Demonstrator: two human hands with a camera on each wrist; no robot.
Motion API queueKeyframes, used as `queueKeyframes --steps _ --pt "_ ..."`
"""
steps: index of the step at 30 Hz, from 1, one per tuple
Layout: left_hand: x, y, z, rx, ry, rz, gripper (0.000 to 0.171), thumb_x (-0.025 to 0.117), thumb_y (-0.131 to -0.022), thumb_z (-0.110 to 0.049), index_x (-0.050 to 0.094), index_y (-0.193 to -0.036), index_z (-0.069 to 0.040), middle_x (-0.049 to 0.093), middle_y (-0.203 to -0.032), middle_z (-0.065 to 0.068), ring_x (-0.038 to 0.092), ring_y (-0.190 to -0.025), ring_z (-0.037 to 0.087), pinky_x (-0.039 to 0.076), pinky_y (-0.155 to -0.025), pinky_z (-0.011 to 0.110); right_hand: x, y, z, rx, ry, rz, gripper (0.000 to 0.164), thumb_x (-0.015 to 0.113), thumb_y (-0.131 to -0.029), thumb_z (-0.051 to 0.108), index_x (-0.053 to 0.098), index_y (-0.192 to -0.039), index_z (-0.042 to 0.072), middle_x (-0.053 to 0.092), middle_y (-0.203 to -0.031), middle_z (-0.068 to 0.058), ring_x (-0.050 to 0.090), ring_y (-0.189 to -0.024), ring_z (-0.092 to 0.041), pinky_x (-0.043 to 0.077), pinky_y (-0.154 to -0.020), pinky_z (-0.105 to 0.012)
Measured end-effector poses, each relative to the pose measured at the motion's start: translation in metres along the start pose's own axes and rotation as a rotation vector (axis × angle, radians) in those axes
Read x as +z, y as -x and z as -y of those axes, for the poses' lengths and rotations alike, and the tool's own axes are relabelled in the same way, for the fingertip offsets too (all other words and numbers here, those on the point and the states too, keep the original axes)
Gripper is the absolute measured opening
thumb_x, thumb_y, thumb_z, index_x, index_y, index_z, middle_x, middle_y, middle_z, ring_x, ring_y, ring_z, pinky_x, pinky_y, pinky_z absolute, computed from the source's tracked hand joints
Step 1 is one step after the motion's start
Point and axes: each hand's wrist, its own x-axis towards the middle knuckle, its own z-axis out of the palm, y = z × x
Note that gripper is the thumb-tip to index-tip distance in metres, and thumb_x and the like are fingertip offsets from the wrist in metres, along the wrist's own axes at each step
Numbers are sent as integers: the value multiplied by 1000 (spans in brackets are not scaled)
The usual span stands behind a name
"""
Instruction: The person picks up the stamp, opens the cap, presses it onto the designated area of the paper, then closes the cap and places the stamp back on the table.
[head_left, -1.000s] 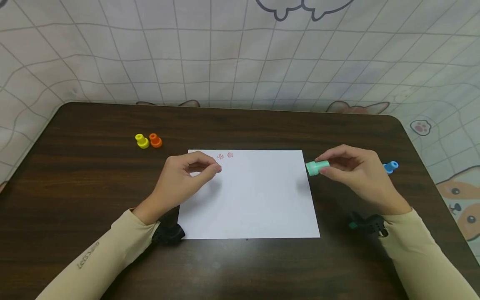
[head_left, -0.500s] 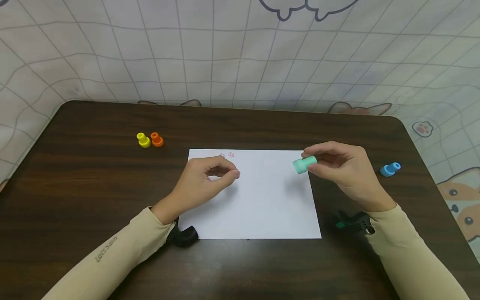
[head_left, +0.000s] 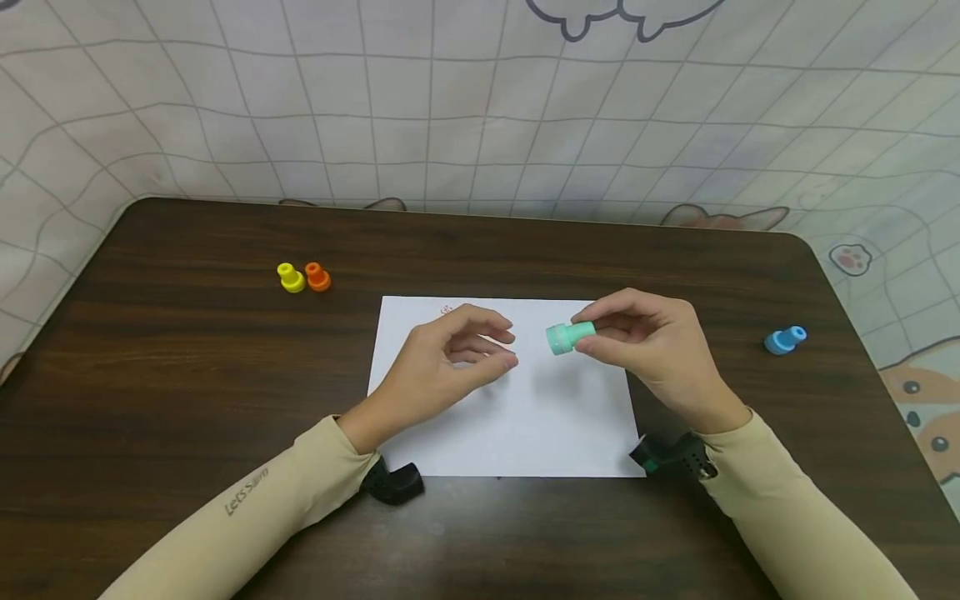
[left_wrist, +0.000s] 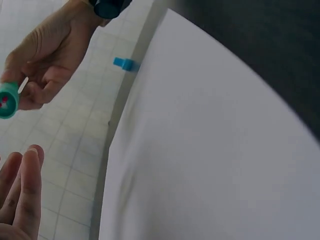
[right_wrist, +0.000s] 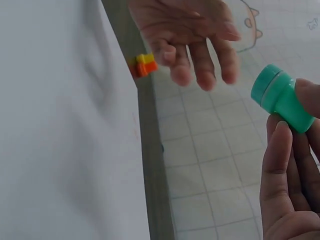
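Note:
My right hand [head_left: 656, 354] pinches a mint-green toy stamp [head_left: 570, 337] between thumb and fingers, above the right half of a white paper sheet [head_left: 525, 433]. The stamp lies on its side in the air, its wide end toward the left hand. Seen from the left wrist, that round end of the stamp [left_wrist: 14, 102] has red marks inside a green rim. A seam rings the wide part of the stamp [right_wrist: 280, 97] in the right wrist view. My left hand [head_left: 446, 358] is over the paper with relaxed, parted fingers, holding nothing, a short gap from the stamp.
Small red prints [head_left: 446, 309] show at the paper's top left, partly hidden by the left hand. A yellow stamp [head_left: 291, 278] and an orange stamp [head_left: 318, 277] stand at the back left of the dark wooden table [head_left: 187, 350]. A blue stamp [head_left: 785, 340] is at the right.
The right hand has carried the green stamp leftward from the paper's right edge to over it. The left hand has moved right toward it, and its thumb and fingers have spread apart.

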Motion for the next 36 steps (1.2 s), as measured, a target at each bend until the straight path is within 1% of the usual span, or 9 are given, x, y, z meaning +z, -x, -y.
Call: queueKeyframes --steps 4,8,12,14,19,23,26,32,36 --pt "3 2 0 -37 89 12 36 82 -89 -14 67 -121 -17 74 -119 16 77 -100 13 65 -89 31 9 -2 -2 -19 -47 23 25 82 -82 -8 74 -105 -3 78 -101 -1 77 -85 -13 65 -79 -26" --pt "6 4 -1 -32 148 19 36 82 -88 -10 67 -121 -13 74 -117 19 77 -100 15 65 -90 33 17 -4 -4 -14 -70 21 25 82 -81 -9 75 -104 -1 78 -100 1 77 -85 -12 65 -79 -26" --pt "8 5 0 0 155 16 35 82 -87 -7 68 -119 -9 75 -114 15 77 -99 16 64 -90 31 22 -5 -7 4 -56 17 25 81 -82 -9 75 -104 -1 78 -100 1 77 -85 -11 65 -79 -26" --pt "8 6 0 12 144 -2 36 82 -87 -7 66 -120 -9 76 -112 13 77 -98 16 64 -89 31 25 -5 -8 10 -45 22 24 81 -82 -8 75 -104 -2 78 -100 1 77 -85 -12 65 -78 -26" --pt "8 5 0 -11 170 -36 35 81 -88 -6 65 -119 -8 76 -109 12 77 -96 17 65 -88 32 29 -4 -10 32 -19 37 25 82 -83 -5 75 -106 -3 77 -101 1 77 -86 -14 65 -80 -27" --pt "8 6 -1 -30 200 -15 30 81 -87 -5 70 -114 -9 73 -109 12 77 -95 17 65 -89 33 32 -3 -11 51 -19 48 25 83 -83 -3 75 -107 -2 78 -100 0 76 -86 -15 65 -81 -28" --pt "9 6 -1 -24 205 -17 29 81 -86 -3 70 -113 -9 73 -109 12 76 -94 16 65 -89 33 34 -2 -12 63 -31 50 25 82 -84 -3 75 -108 -1 78 -101 1 76 -86 -14 65 -81 -27" --pt "11 6 -1 1 221 -48 28 79 -86 -1 71 -112 -3 72 -109 14 75 -92 13 65 -86 32 37 -1 -15 71 -66 46 29 81 -84 -4 74 -111 2 76 -104 2 76 -89 -12 65 -81 -26" --pt "12 6 0 20 230 -74 28 79 -85 1 70 -112 -1 72 -109 17 75 -92 12 65 -86 31 40 0 -19 71 -118 38 31 80 -84 -6 74 -112 6 75 -106 2 76 -89 -11 64 -81 -25"
